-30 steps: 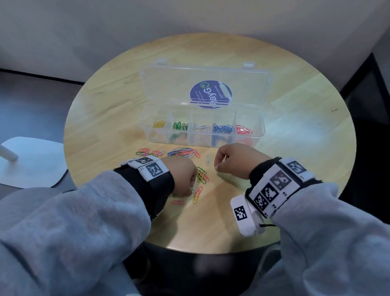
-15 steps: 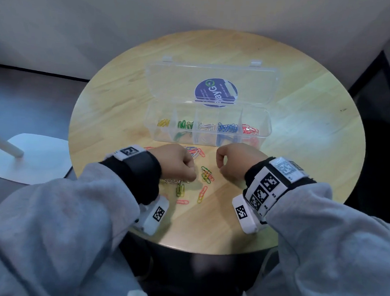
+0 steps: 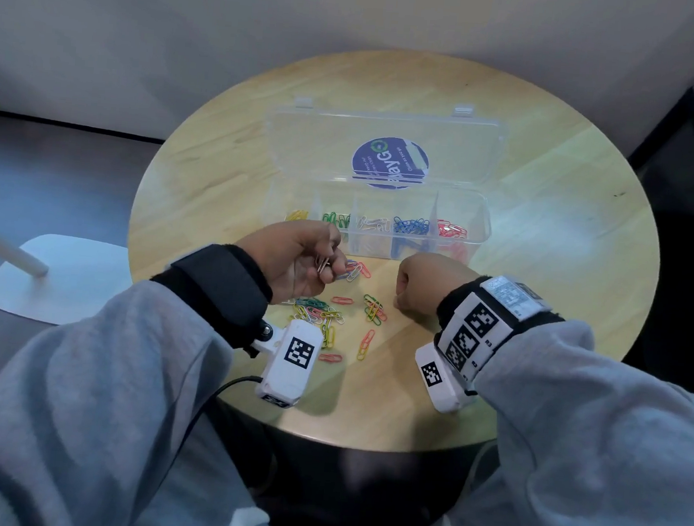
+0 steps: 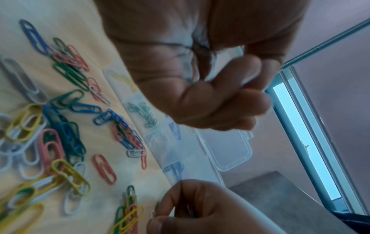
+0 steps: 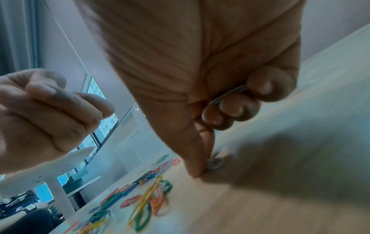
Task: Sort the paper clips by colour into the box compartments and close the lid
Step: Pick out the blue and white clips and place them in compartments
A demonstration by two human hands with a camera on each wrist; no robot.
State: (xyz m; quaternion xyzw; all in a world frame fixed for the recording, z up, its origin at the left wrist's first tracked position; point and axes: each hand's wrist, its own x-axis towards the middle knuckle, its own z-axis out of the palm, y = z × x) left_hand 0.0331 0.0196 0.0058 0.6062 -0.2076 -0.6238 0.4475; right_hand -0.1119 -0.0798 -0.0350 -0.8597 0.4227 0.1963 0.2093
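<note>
Clear plastic five-compartment box (image 3: pixel 375 227) stands on the round wooden worktop (image 3: pixel 566 255), hinged lid (image 3: pixel 383 145) open and lying back. Compartments hold, left to right, yellow, green, white, blue and red clips. Loose mixed-colour wire paper clips (image 3: pixel 333 315) lie scattered just before the box.

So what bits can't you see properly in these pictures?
- The clips in the left hand: the head view shows them too small to tell colour, and curled fingers hide them in the left wrist view.
- What the right hand pinches: the head view shows only its back, and the right wrist view is blurred.
- The round blue sticker on the clear plastic box lid: print too small.
</note>
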